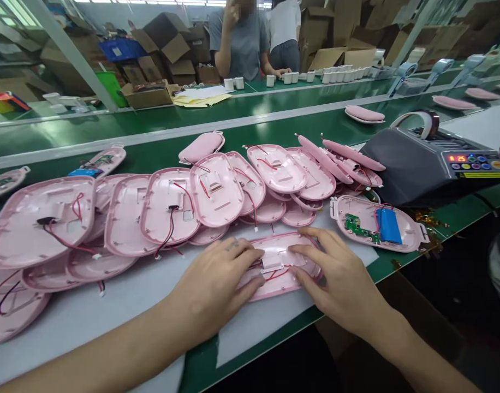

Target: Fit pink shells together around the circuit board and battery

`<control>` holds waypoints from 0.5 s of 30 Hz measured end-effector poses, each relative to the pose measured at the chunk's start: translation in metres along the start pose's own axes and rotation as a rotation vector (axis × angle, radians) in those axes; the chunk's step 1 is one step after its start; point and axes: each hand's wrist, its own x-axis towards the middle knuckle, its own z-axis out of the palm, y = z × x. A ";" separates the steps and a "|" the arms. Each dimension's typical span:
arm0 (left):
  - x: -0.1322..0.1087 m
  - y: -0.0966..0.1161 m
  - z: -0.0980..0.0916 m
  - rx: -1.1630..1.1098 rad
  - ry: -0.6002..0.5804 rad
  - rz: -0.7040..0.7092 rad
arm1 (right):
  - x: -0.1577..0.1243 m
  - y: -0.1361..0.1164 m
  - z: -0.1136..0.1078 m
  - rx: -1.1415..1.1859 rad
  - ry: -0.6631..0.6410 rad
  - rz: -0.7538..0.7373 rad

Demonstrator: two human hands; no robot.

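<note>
The grey tape dispenser machine [422,169] at the right edge of the counter [274,327] has a red digital display [457,158] showing "125". No other text is readable.

Both forearms are bare to the edge of the picture, with no sleeve, glove, watch or ring in sight. The bare left hand [217,284] carries a small dark mark, perhaps a tattoo, near its knuckles. The bare right hand [335,278] shows short, unpainted nails.
</note>
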 end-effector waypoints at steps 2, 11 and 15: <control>0.005 0.000 -0.001 -0.060 -0.027 -0.052 | 0.001 0.000 0.000 0.002 0.000 0.011; 0.008 -0.007 0.003 -0.243 0.023 -0.089 | 0.001 0.001 -0.009 -0.003 -0.044 0.006; 0.005 -0.006 -0.001 -0.304 -0.015 -0.132 | -0.001 -0.001 -0.011 -0.018 -0.092 -0.064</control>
